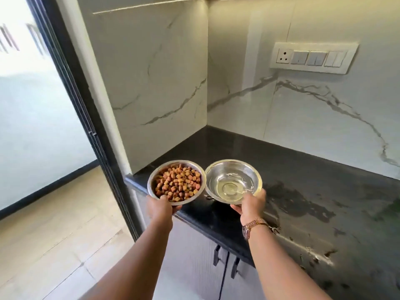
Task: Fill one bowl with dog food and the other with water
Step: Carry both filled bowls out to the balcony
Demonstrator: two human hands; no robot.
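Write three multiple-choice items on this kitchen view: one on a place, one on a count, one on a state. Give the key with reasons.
1. Where is the round steel bowl of brown dog kibble?
A. left of the round steel bowl of water
B. right of it
C. stacked inside it

2. How many steel bowls show?
A. one
B. two
C. three

3. What is the right hand doing?
A. hanging idle
B. pressing the white wall switch panel
C. gripping the water bowl's near rim

Key:
1 A, the kibble bowl sits leftward, held by the left hand.
2 B, only these two appear, above the black stone counter.
3 C, its fingers curl round the rim.
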